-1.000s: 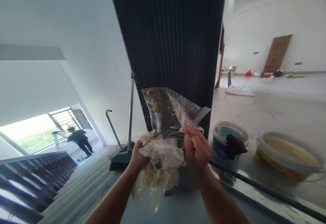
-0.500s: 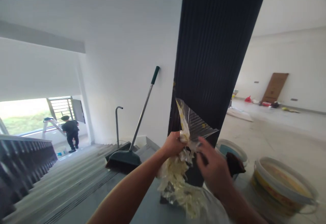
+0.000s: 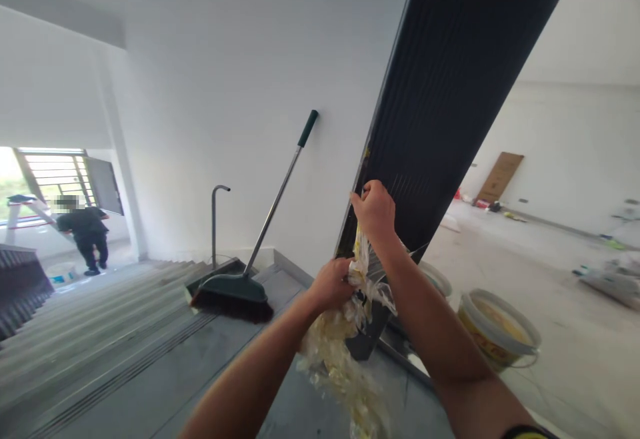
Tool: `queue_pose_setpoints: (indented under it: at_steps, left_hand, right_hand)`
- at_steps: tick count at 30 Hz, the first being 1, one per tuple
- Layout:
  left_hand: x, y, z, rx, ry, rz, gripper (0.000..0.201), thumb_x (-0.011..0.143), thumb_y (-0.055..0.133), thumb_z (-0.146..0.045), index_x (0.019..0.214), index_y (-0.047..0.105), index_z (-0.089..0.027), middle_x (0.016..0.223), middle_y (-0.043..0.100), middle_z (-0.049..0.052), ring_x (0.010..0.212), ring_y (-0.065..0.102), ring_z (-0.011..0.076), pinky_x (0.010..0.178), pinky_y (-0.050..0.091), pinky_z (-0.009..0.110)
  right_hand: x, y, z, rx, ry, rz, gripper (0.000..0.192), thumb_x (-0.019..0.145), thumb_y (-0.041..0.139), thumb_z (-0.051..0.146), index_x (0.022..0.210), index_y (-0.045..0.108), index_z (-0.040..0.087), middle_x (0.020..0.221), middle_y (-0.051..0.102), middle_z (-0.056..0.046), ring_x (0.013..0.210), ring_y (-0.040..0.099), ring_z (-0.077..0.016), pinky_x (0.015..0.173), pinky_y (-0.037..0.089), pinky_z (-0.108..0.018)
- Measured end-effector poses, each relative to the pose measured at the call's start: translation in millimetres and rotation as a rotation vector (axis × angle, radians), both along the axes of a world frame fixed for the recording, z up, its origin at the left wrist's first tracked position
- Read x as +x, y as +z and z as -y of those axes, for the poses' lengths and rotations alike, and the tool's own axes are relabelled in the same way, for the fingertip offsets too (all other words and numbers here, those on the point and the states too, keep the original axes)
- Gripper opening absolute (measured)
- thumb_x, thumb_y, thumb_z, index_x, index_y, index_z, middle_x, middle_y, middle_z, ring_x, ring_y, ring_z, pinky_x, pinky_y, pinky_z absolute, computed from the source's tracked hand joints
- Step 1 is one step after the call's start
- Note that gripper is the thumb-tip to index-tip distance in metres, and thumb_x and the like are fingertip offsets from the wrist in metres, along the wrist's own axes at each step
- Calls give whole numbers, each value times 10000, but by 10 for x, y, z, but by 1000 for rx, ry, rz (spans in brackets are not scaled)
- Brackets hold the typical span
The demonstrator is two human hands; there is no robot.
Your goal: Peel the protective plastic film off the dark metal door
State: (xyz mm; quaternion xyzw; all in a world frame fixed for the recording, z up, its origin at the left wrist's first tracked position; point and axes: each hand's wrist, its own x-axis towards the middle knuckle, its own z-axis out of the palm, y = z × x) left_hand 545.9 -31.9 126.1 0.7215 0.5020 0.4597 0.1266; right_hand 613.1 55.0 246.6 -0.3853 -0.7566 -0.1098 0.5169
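Right hand [image 3: 375,211] is up high against the edge of the dark ribbed panel [image 3: 450,92], fingers curled shut in a tight grip on the top of a strip of clear plastic film [image 3: 361,262]. The film runs down from that fist, streaked with yellow, and just where it leaves the panel is hard to make out behind the knuckles. Left hand [image 3: 331,284] is lower, closed around the crumpled middle of the same film, and a bunched tail hangs below it, blurred and cut off at the bottom edge of the view. Both forearms run out of the picture.

A broom [image 3: 235,292] rests with its head on the landing, handle leaning on the white wall. Beside it stands a hooked metal pipe [image 3: 214,226]. Right of the panel sits a yellow bucket [image 3: 495,332]; a second bucket [image 3: 436,279] is mostly hidden behind the right arm. Far down the stairs [image 3: 90,319] a person in dark clothes [image 3: 83,232] stands by a window, too small to say more. The room to the right holds scattered items too blurred to name.
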Motion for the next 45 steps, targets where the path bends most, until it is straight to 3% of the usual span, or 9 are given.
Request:
queue_pose_setpoints:
  at_steps: [5,12,19,25,30,34,38,42,45]
  left_hand:
    - [-85,-118,187,15,-23,47,146,619,490,-90,720,584,-140,695,601,6,676,541,122,639,365,188]
    - [-62,-246,255,-15,-10,49,142,641,485,-108,733,587,-148,762,626,30,746,565,151,711,396,208]
    - [-66,-342,236,-77,-8,160,124,651,478,-103,711,578,-146,712,620,5,712,570,134,656,371,186]
    - [-89,-389,222,-64,-51,219,150,644,464,-83,708,585,-145,722,623,-18,714,563,113,654,356,174]
    - [-82,-388,228,-117,-2,202,127,620,495,-79,694,579,-139,683,605,-18,684,544,113,631,345,176]
    - [-88,-420,218,-115,-14,252,120,646,490,-98,699,591,-132,696,613,-16,691,544,114,637,355,176]
    - [-83,-435,222,-95,-37,276,138,666,475,-110,717,602,-127,719,622,-14,716,551,118,660,369,176]
    - [-46,-417,240,-73,-41,261,159,665,459,-104,731,601,-131,718,617,-13,718,551,121,656,367,179]
    - [-18,-417,242,-56,-35,264,154,662,458,-98,721,596,-133,699,606,-17,690,538,111,650,363,178]
  right_hand:
    - [26,112,-36,12,1,-75,158,763,577,321,727,609,171,766,622,-64,730,558,-179,730,407,-307]
    - [-7,288,-84,-256,81,-186,149,687,581,299,650,641,168,616,633,-26,625,578,-163,637,396,-264]
    - [-121,239,-31,-135,67,-199,130,654,533,279,585,582,181,545,575,6,564,538,-145,601,378,-250]
    - [-162,174,47,117,-92,-155,70,640,468,200,591,518,194,677,607,-41,677,548,-181,675,396,-291]
    - [-203,139,39,-49,63,-433,89,620,529,210,550,473,204,591,583,7,614,553,-150,688,422,-270]
    - [-166,113,4,-125,176,-503,71,630,569,253,642,551,186,619,614,7,604,567,-141,675,434,-261]
    - [-74,222,-28,-216,207,-427,219,649,607,368,739,605,168,609,635,-8,565,569,-146,622,433,-258]
    - [-59,396,-68,-218,95,-230,174,649,595,334,571,585,178,552,621,-19,575,579,-157,635,426,-259]
    - [-113,433,-107,-194,88,-188,130,667,548,284,600,594,182,543,617,-13,575,583,-156,628,426,-251]
